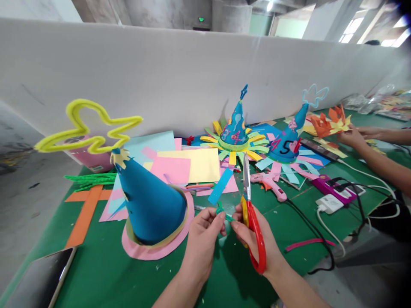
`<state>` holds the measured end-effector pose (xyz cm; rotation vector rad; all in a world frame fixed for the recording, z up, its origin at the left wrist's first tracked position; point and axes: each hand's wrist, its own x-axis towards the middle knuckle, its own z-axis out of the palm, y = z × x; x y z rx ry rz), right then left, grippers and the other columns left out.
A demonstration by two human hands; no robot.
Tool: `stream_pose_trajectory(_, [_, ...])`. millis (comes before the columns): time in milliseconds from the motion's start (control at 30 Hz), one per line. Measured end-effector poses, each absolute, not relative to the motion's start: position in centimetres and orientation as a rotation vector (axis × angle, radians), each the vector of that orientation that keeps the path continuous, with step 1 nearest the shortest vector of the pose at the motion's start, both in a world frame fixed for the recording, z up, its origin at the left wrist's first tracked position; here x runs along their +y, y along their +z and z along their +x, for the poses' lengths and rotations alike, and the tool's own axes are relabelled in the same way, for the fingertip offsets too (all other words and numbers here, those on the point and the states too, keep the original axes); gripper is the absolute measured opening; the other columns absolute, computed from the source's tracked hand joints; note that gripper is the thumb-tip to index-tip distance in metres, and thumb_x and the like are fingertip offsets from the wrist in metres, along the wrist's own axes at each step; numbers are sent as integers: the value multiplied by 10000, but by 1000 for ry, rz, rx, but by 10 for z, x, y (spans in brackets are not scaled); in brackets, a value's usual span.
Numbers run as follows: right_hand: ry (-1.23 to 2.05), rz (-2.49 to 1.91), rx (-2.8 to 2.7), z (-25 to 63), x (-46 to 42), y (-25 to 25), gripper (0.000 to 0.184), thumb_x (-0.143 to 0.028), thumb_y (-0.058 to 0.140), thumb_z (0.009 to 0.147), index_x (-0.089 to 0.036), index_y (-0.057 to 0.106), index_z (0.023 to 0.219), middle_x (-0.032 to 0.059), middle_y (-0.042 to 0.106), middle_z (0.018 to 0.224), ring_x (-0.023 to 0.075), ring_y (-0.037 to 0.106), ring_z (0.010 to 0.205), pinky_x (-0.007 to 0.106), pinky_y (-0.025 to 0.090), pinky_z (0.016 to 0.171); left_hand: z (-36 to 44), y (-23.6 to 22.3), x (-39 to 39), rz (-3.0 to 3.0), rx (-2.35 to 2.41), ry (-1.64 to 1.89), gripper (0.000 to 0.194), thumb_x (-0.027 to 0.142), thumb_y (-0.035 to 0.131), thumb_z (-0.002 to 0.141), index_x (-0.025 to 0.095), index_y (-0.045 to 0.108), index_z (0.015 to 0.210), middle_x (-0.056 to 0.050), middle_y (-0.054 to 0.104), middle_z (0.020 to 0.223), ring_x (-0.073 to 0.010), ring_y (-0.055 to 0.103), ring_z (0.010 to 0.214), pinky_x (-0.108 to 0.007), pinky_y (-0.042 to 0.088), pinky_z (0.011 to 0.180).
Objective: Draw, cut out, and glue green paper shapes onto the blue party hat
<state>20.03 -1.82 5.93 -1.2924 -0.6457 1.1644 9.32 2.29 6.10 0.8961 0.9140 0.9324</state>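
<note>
My left hand [205, 231] pinches a small green piece [226, 216], perhaps a bit of pipe cleaner, between thumb and fingers. On its other end are the fingertips of my right hand [257, 233]. That hand also holds a pair of scissors [247, 179] with red and yellow handles, blades pointing up and away from me. Left of my hands stands a tilted blue paper cone hat [150, 201] with a pink brim. A yellow bent pipe-cleaner shape [80, 128] tops it. A blue paper strip [221, 186] lies just beyond my fingers.
Two decorated cone hats stand at the back, one [236, 130] with a yellow-green fringe. A pink glue gun [271, 186], a purple power strip [335, 188] and cables lie right. Coloured paper [202, 164] and a phone [41, 278] are left. Another person's hands [353, 134] hold orange paper.
</note>
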Motion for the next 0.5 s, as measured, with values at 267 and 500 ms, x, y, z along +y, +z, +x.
stream_pose_trajectory(267, [1405,-1245,-700,212,-37,47,329,-447,663,680,-195,519,836,-79,370,569,43,291,424,163,258,374,86,68,34,928,975,987,233,309,626,722,155,533,574,40,496,510,-74,434,498,-190,347,513])
stream_pose_trajectory(500, [1549,-1329,-705,229,-70,29,416,-511,719,553,-214,585,812,-30,453,650,77,405,493,208,401,479,77,70,45,943,1017,1057,197,308,644,686,158,564,587,28,514,534,-96,457,544,-202,369,555])
